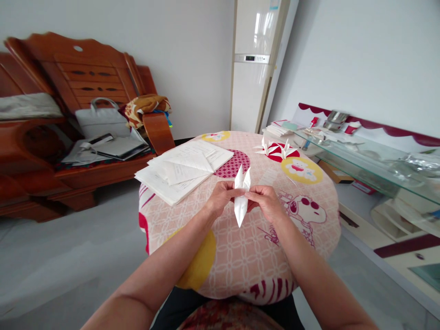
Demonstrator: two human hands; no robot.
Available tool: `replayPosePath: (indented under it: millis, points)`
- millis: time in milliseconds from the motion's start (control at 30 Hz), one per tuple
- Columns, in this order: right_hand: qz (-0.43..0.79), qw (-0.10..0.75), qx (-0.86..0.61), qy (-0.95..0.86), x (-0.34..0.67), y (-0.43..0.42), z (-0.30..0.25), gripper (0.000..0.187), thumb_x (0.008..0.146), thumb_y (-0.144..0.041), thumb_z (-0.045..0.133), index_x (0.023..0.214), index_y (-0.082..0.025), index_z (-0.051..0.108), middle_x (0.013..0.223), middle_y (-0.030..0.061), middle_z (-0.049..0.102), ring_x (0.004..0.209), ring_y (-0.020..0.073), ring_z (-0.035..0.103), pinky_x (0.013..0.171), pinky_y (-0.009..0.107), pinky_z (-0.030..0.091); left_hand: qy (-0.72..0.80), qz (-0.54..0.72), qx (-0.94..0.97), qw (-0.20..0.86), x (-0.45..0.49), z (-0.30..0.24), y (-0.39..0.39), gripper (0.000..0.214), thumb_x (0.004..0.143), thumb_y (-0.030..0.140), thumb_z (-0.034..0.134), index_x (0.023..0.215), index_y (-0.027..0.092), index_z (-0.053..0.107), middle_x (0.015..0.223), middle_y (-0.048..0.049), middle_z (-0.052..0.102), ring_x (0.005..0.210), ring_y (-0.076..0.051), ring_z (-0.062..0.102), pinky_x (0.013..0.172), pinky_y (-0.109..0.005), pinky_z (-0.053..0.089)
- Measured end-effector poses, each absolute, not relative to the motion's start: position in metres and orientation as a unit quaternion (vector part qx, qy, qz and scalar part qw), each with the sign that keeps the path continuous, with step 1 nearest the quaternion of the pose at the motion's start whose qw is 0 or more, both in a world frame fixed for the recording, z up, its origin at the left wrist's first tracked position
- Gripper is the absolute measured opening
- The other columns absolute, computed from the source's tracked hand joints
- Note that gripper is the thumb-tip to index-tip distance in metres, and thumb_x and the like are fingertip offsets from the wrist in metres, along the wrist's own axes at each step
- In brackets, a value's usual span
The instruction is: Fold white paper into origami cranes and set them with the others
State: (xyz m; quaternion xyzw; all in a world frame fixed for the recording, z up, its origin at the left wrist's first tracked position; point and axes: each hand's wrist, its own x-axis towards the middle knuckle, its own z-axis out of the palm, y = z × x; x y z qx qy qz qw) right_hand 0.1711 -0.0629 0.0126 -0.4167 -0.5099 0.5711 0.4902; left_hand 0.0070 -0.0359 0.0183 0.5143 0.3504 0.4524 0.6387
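Between my two hands, above the middle of the round table, is a piece of folded white paper [241, 211]. It is narrow, with two pointed tips at the top and one point at the bottom. My left hand [222, 197] pinches its left side, thumb in front. My right hand [264, 200] grips the right side the same way, and the two thumbs nearly meet at its middle. Fingers behind the paper are partly hidden. Farther back to the right, two folded paper cranes [267, 147] rest on the table's patterned cloth [237, 256].
A stack of white paper sheets [182, 190], a folded one on top, lies at the table's left. A glass-topped cabinet [381, 160] with dishes and papers borders the right side. A wooden armchair [99, 68] holding a grey bag [101, 121] stands at left; a tall white appliance [252, 91] is behind.
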Motion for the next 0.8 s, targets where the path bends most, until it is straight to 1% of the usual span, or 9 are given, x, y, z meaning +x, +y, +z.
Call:
replayPosePath:
  millis: [100,167,267,367,500,633,800]
  points:
    - [0.550,0.512,-0.420,-0.508,0.1710,-0.0633,0.0126,0.024,0.068,-0.037,0.078,0.064,-0.016,0.068,0.056,0.0025,0.069,0.046,0.0162,0.064,0.044,0.025,0.052,0.342,0.436,0.511,0.657,0.0077,0.0179,-0.0367,0.029,0.062,0.036,0.081,0.072,0.010,0.071,0.066,-0.0045,0.068,0.054,-0.013,0.059,0.056,-0.025,0.046]
    - [0.544,0.524,-0.420,-0.504,0.1714,-0.0634,0.0128,0.023,0.068,-0.036,0.078,0.062,-0.017,0.067,0.055,0.0021,0.068,0.046,0.0166,0.064,0.044,0.026,0.052,0.340,0.420,0.518,0.663,0.0077,0.0175,-0.0367,0.032,0.063,0.037,0.081,0.076,0.010,0.072,0.069,-0.0057,0.069,0.057,-0.013,0.061,0.058,-0.026,0.048]
    - [0.550,0.527,-0.413,-0.500,0.1724,-0.0630,0.0131,0.023,0.069,-0.038,0.078,0.066,-0.017,0.069,0.060,0.0024,0.070,0.050,0.0175,0.066,0.049,0.028,0.055,0.350,0.418,0.538,0.643,0.0067,0.0163,-0.0361,0.034,0.063,0.041,0.081,0.071,0.010,0.070,0.064,-0.0049,0.067,0.053,-0.013,0.059,0.052,-0.024,0.045]
    - [0.565,0.504,-0.413,-0.506,0.1728,-0.0626,0.0134,0.024,0.069,-0.039,0.078,0.072,-0.016,0.072,0.066,0.0041,0.073,0.055,0.0187,0.069,0.054,0.030,0.057,0.363,0.445,0.547,0.610,0.0058,0.0145,-0.0349,0.035,0.063,0.043,0.080,0.065,0.011,0.066,0.058,-0.0029,0.063,0.048,-0.011,0.055,0.047,-0.022,0.042]
    - [0.572,0.472,-0.431,-0.514,0.1725,-0.0628,0.0137,0.025,0.068,-0.040,0.077,0.071,-0.015,0.072,0.065,0.0063,0.073,0.055,0.0199,0.069,0.051,0.029,0.055,0.383,0.475,0.550,0.570,0.0064,0.0127,-0.0333,0.035,0.064,0.043,0.079,0.062,0.012,0.063,0.054,-0.0012,0.060,0.045,-0.010,0.052,0.044,-0.021,0.039]
    - [0.560,0.480,-0.445,-0.509,0.1723,-0.0631,0.0133,0.025,0.067,-0.039,0.077,0.065,-0.016,0.069,0.059,0.0049,0.071,0.050,0.0196,0.067,0.048,0.029,0.054,0.377,0.442,0.554,0.597,0.0063,0.0142,-0.0331,0.035,0.065,0.044,0.080,0.066,0.012,0.065,0.059,-0.0020,0.063,0.049,-0.010,0.055,0.048,-0.021,0.043]
    - [0.582,0.473,-0.430,-0.503,0.1703,-0.0642,0.0144,0.027,0.069,-0.043,0.075,0.070,-0.017,0.070,0.067,0.0059,0.073,0.057,0.0205,0.068,0.052,0.031,0.055,0.366,0.429,0.580,0.588,0.0034,0.0176,-0.0353,0.040,0.068,0.048,0.077,0.058,0.012,0.061,0.050,-0.0006,0.057,0.043,-0.008,0.049,0.043,-0.020,0.036]
